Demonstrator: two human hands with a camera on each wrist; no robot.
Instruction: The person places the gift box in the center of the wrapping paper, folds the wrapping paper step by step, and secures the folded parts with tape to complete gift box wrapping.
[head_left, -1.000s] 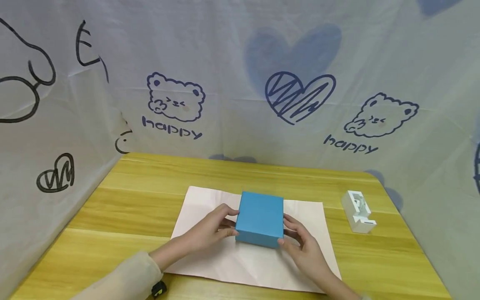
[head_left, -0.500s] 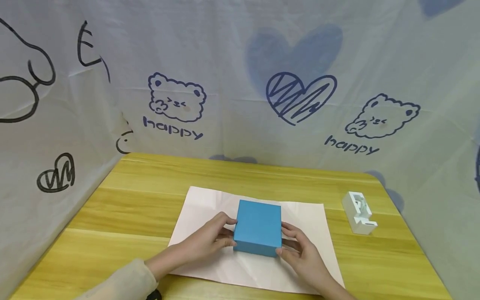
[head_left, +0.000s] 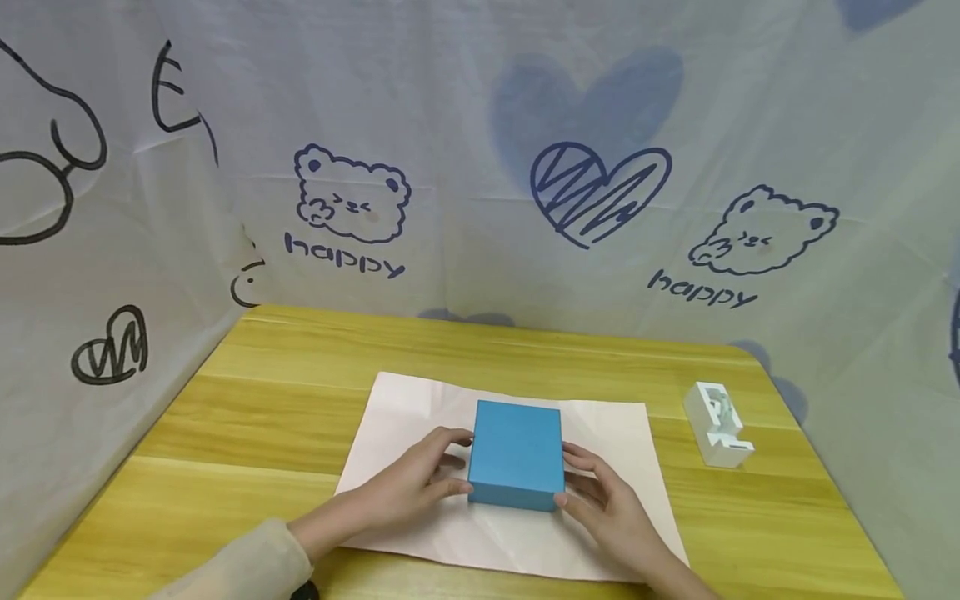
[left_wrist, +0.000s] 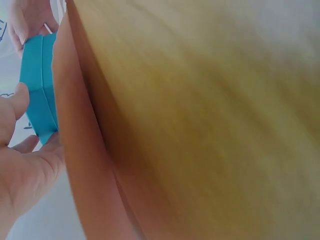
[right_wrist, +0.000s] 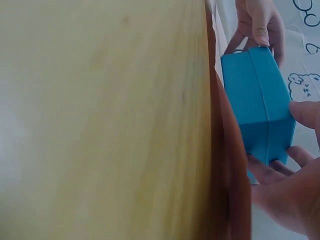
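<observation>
A square blue box (head_left: 516, 454) with a lid seam around its sides (right_wrist: 260, 95) sits on a pale sheet of paper (head_left: 420, 533), a little right of the middle in the head view. My left hand (head_left: 412, 479) holds its left side, the thumb at the near corner and the forefinger farther back. On the opposite side my right hand (head_left: 618, 517) holds the box likewise, thumb at the near right corner. In the right wrist view, several fingers of the right hand (right_wrist: 290, 195) lie low against the box wall. The box's underside is hidden.
A white tape dispenser (head_left: 718, 425) stands on the wooden table (head_left: 247, 400), right of the paper. Behind and beside the table hangs a white curtain (head_left: 465, 108) with drawn bears and hearts. A small dark object (head_left: 306, 591) shows by the left sleeve.
Between one second and half a second ago, both hands brought the box toward the person and slightly left. Since then the box has barely moved, and the left fingers have shifted a little.
</observation>
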